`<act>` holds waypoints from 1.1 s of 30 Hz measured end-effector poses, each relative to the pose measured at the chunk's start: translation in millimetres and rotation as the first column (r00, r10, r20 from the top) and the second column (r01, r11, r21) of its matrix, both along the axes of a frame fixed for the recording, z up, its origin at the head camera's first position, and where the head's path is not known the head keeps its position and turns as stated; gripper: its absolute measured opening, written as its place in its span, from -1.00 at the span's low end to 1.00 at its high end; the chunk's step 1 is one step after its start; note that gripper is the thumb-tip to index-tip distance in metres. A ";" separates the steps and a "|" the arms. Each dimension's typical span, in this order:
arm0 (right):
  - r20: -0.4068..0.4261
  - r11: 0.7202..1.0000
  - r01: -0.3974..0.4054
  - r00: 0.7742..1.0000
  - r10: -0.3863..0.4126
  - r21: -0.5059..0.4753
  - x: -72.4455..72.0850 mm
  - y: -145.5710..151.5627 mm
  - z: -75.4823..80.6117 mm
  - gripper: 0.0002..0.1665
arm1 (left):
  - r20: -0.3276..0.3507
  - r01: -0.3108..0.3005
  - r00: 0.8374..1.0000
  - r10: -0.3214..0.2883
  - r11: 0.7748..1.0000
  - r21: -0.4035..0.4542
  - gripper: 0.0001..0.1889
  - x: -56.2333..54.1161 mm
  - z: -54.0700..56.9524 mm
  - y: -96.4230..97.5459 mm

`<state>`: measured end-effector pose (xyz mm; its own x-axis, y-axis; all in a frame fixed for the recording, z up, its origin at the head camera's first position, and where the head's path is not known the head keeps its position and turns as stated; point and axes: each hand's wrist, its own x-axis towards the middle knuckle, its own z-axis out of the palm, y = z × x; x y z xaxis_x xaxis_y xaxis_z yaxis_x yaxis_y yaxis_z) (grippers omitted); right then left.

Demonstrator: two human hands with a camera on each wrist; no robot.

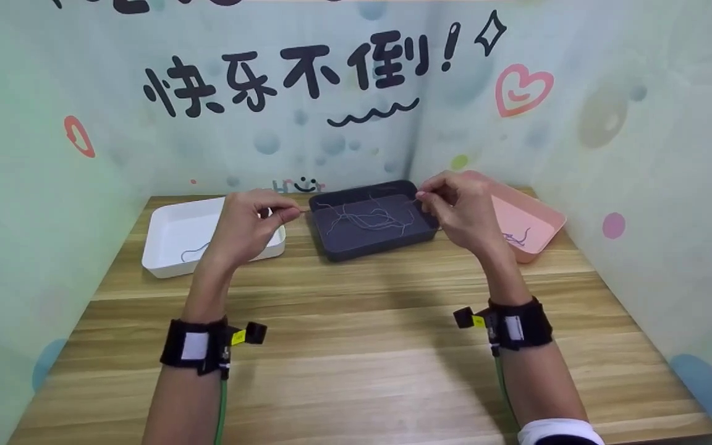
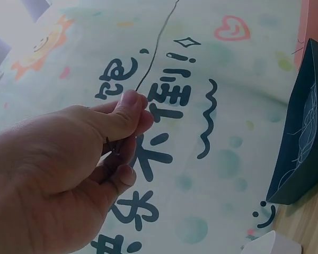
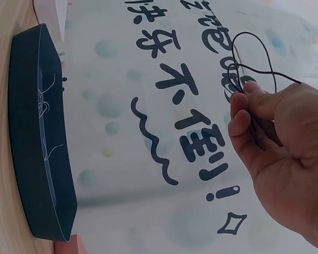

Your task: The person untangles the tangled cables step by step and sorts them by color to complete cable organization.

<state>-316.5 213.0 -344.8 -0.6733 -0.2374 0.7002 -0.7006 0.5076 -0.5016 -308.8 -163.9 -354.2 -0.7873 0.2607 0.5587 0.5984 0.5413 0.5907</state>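
Above the table my left hand (image 1: 246, 225) pinches a thin dark cord (image 2: 157, 45) between thumb and fingertips. From there the cord runs upward in the left wrist view. My right hand (image 1: 466, 211) also pinches thin dark cord (image 3: 273, 72), which forms loops over its fingertips. Whether both hands hold one cord I cannot tell. Between and behind the hands lies a dark grey tray (image 1: 387, 245) with several tangled pale strings (image 1: 368, 219). The left hand partly covers a white tray (image 1: 159, 238), and the right hand partly covers a pink tray (image 1: 547, 217).
A bluish string (image 1: 192, 252) lies in the white tray, and purple strings (image 1: 520, 240) lie in the pink one. The wooden table (image 1: 343, 346) is enclosed by a printed backdrop (image 1: 238, 148) at the back and both sides. Green cables (image 1: 220, 408) run from the wristbands.
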 end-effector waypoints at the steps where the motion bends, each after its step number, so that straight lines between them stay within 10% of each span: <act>1: 0.008 1.000 -0.004 1.000 0.004 -0.004 -0.2 0.5 -0.1 -0.92 | 0.004 -0.006 1.000 0.006 1.000 0.014 -0.91 -0.9 -0.2 -2.9; 16: 0.005 0.999 -0.006 1.000 0.006 -0.049 -7.8 3.5 -5.2 -0.92 | 0.056 -0.270 0.962 0.266 0.957 0.109 -0.81 -17.6 -15.1 -104.2; 23: 0.020 0.999 0.005 1.000 -0.004 -0.044 -7.6 0.0 -8.1 -0.89 | 0.116 -0.363 0.922 0.370 0.929 -0.079 -0.82 -34.2 -40.4 -137.5; 33: 0.031 1.000 0.012 0.999 -0.011 -0.028 -7.0 -4.4 -9.9 -0.92 | 0.220 -0.294 0.897 0.383 0.890 -0.348 -0.75 -51.9 -70.0 -150.8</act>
